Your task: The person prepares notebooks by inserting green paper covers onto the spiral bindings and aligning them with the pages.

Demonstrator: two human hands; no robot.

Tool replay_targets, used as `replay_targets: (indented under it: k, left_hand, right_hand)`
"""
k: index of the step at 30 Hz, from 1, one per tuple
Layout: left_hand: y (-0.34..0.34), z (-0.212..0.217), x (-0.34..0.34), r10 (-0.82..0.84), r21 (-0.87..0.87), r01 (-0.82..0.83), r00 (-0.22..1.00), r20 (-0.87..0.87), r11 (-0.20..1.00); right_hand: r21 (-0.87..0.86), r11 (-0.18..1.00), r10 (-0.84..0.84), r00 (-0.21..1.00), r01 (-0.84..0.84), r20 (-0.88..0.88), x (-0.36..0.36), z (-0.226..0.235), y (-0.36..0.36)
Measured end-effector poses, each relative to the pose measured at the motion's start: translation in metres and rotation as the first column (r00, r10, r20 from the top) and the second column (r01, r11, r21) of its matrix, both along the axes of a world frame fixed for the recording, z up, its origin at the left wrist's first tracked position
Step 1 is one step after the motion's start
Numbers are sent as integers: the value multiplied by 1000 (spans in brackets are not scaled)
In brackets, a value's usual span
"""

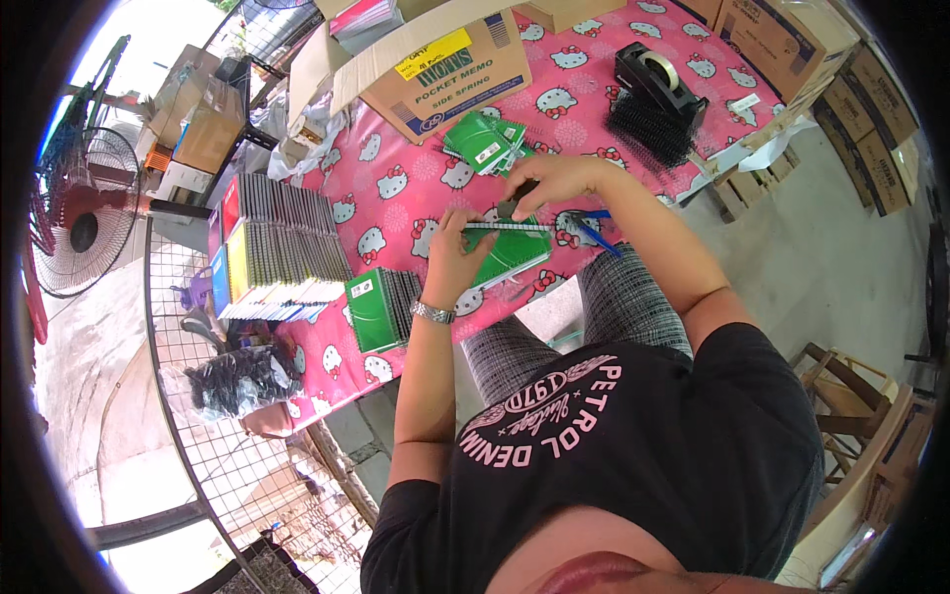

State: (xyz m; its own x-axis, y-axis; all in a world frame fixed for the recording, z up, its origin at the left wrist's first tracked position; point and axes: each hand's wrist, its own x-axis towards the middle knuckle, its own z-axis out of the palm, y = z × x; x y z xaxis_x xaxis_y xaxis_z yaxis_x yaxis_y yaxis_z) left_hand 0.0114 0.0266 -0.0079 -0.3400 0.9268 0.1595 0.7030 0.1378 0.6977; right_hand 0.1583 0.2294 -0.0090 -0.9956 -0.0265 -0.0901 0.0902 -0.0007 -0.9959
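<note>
A green side-spiral notebook (517,253) lies near the front edge of the table, its bound edge turned away from me. My left hand (455,259) pinches the left end of that bound edge between thumb and fingers. Over the right part of the edge, my right hand (559,184) is closed, thumb and fingers together around something small and dark that I cannot make out. Blue-handled pliers (597,236) rest just right of the notebook. Beyond my hands, several green notebooks (485,144) lie in a loose pile.
A row of green notebooks (374,312) stands left of my left forearm, with tall stacks of notebooks (287,247) behind it. An open carton (445,84) sits at the back. Farther right are a black tape dispenser (661,84) and a heap of black spiral coils (648,129).
</note>
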Motion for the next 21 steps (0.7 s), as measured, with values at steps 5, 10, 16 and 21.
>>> replay_targets:
  k: [5, 10, 16, 21]
  left_hand:
    - [-1, -1, -2, -3, -24, 3, 1000, 2, 1000]
    - [1, -5, -2, 19, -9, -19, 999, 50, 1000]
    - [7, -19, -2, 96, 48, -111, 966, 239, 993]
    - [-11, -31, -6, 189, 127, -307, 810, 554, 943]
  right_hand:
    - [-128, 991, 48, 999, -46, 12, 1, 6, -6]
    - [-239, 968, 36, 988, -73, -153, 1, -7, -8]
    - [904, 332, -495, 866, 269, -76, 43, -86, 35]
    - [682, 43, -612, 559, 730, -560, 84, -112, -25]
